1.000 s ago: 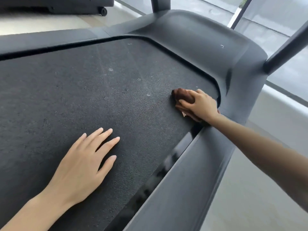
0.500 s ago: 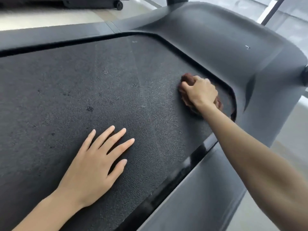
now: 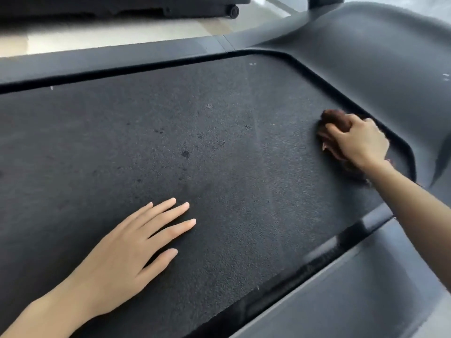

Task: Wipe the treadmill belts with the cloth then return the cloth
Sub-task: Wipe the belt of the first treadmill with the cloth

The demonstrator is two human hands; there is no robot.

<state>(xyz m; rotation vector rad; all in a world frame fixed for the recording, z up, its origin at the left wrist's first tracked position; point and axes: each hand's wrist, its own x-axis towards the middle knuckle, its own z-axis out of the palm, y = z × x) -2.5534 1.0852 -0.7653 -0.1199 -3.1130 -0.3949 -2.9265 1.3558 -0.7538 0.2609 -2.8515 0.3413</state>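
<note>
Wiping near the front corner of the treadmill belt (image 3: 170, 142), a person's right hand (image 3: 358, 142) presses a bunched brown cloth (image 3: 334, 120) against the textured surface at the right of the frame, just beside the curved lip of the dark hood (image 3: 366, 57). Its fingers (image 3: 339, 129) are curled tight round the wad. The left hand (image 3: 127, 247) lies flat on the belt at lower left, fingers straight and slightly spread, holding nothing. The job looks best done with firm, overlapping strokes worked back from the hood. The wad should flatten enough to reach into the corner, and the dark spots (image 3: 185, 153) at mid-frame seem to need a pass. The belt's long axis runs from lower left to upper right, its front end pointing at the hood. The crumpled cloth shows no clear direction, though it stretches from the knuckles down under the wrist toward the side rail (image 3: 341, 301).
</note>
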